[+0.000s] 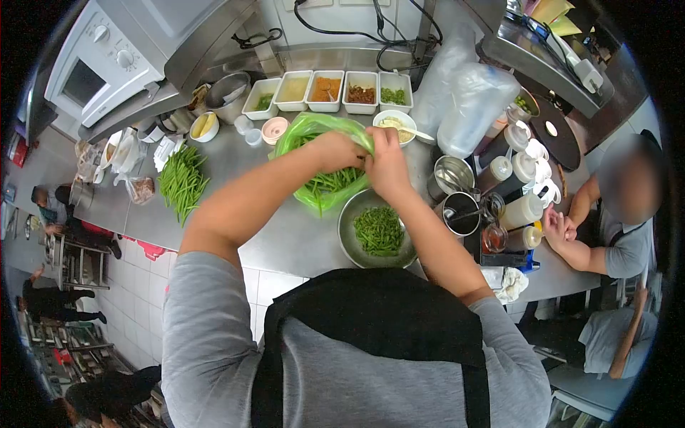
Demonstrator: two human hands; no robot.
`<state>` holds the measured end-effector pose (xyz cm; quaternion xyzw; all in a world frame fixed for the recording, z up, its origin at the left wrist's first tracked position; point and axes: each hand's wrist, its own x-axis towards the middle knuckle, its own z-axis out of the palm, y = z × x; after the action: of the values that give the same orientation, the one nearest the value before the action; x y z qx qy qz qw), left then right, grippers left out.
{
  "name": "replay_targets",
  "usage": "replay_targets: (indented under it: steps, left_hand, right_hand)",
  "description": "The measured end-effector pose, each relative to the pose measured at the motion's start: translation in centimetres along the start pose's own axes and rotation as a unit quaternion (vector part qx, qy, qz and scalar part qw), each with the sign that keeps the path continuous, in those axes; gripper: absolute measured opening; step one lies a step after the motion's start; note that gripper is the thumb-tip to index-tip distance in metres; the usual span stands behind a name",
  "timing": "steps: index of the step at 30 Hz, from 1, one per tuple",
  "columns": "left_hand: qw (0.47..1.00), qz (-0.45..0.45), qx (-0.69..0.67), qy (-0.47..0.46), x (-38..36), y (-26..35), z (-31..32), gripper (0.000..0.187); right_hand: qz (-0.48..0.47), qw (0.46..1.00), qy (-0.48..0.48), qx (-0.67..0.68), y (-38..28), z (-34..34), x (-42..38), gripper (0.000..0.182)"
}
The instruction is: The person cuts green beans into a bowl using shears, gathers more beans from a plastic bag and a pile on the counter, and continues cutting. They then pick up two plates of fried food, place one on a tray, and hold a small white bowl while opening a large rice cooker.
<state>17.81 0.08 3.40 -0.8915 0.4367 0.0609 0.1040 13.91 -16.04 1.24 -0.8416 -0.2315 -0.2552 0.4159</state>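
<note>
A green plastic bag (pixel 308 198) of green beans (pixel 335 182) stands with its mouth open on the steel counter. My left hand (pixel 337 151) reaches across the mouth, its fingers closed at the right side of the rim. Right beside it, my right hand (pixel 387 164) is closed on the same rim from the outside; both sets of fingertips are partly hidden. Below the bag, nearer to me, a metal bowl (pixel 347 246) holds cut green beans (pixel 378 232). A loose pile of whole green beans (pixel 182 182) lies farther left.
Several white containers (pixel 325 107) of chopped ingredients line the back. A small white bowl (pixel 407 134) with a spoon sits behind my right hand. Metal cups (pixel 457 214) and squeeze bottles (pixel 524 212) crowd the right, where a co-worker (pixel 621 214) stands. A microwave (pixel 107 57) is upper left.
</note>
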Motion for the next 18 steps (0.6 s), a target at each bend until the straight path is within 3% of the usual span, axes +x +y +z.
replay_targets:
  steps: [1, 4, 5, 7, 9, 10, 11, 13, 15, 16, 18]
  left_hand:
    - [0.999, -0.029, -0.009, -0.021, 0.0, 0.2, 0.0, 0.035]
    - [0.985, -0.119, -0.071, 0.101, -3.1, -0.7, 0.4, 0.03]
    - [0.967, -0.116, -0.094, 0.206, -4.2, -0.3, 0.6, 0.026]
    - [0.949, -0.173, -0.138, 0.224, -5.2, 1.6, 1.8, 0.025]
    - [0.934, -0.195, -0.102, 0.281, -5.9, 3.1, 4.2, 0.022]
    - [0.899, -0.204, -0.174, 0.347, -5.9, 4.7, 4.3, 0.022]
    - [0.853, -0.209, -0.245, 0.41, -5.4, 6.8, 4.5, 0.021]
    - [0.832, -0.217, -0.299, 0.415, -5.4, 8.9, 5.3, 0.021]
    - [0.889, -0.218, -0.264, 0.305, -5.6, 9.7, 6.7, 0.023]
    - [0.889, -0.202, -0.256, 0.322, -5.7, 9.8, 6.9, 0.026]
    - [0.887, -0.168, -0.238, 0.358, -5.9, 9.9, 7.0, 0.033]
  right_hand:
    - [-0.046, 0.998, 0.036, 0.009, -0.3, -0.1, 0.1, 0.037]
    - [-0.114, 0.99, -0.015, 0.085, -1.2, -0.8, 0.0, 0.034]
    - [-0.141, 0.983, -0.037, 0.111, -1.6, -0.8, 0.2, 0.031]
    - [-0.192, 0.965, -0.08, 0.162, -2.9, -0.3, 0.8, 0.026]
    - [-0.236, 0.959, -0.028, 0.153, -5.4, -1.0, 2.0, 0.021]
    - [-0.258, 0.955, -0.003, 0.149, -6.4, -1.0, 2.4, 0.018]
    - [-0.23, 0.956, -0.087, 0.16, -7.0, -0.5, 2.6, 0.018]
    - [-0.162, 0.937, -0.254, 0.179, -7.7, 0.4, 2.6, 0.017]
    - [-0.118, 0.944, -0.308, -0.017, -5.7, 2.3, 2.7, 0.016]
    - [-0.094, 0.933, -0.328, -0.117, -4.3, 3.2, 2.9, 0.016]
    - [-0.135, 0.926, -0.326, -0.135, -1.5, 3.4, 3.5, 0.018]
